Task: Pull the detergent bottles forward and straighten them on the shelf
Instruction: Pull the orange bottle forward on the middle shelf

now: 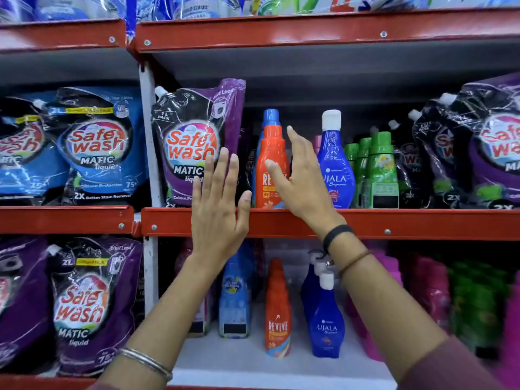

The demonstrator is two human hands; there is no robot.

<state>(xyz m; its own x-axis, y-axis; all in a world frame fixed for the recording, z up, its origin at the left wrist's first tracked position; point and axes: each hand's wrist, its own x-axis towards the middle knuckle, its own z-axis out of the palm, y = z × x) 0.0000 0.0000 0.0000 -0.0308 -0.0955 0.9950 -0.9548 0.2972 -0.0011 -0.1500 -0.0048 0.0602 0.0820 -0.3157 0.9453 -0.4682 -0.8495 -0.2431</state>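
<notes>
On the middle shelf (422, 220), just above its red lip, the orange Revive bottle (271, 164) stands at the front edge, upright, label facing me, so I'd judge that one about done. The blue-cap bottle (270, 117) sits right behind it at 12 o'clock, only its top showing. The Ujala bottle (336, 167) at 3 o'clock of the Revive is also up front and looks straight. The green bottles (380, 170) further toward 3 o'clock run front to back in a row; the back ones are hard to judge, prob still need pulling fwd. So my guess: partway through, w/ the green row and whatever hides in the dark gap behind left to do.

My left hand (218, 204) is flat and spread, fingers (222, 170) straight, holding nothing; it hovers in front of the purple Safewash pouch (197, 144), and I can't tell if it touches. My right hand (301, 175) is loosely spread too, not gripping; its thumb (274, 171) lies across the Revive's front, other fingers reaching up btw Revive and Ujala. Whether they press on anything, can't tell.
</notes>
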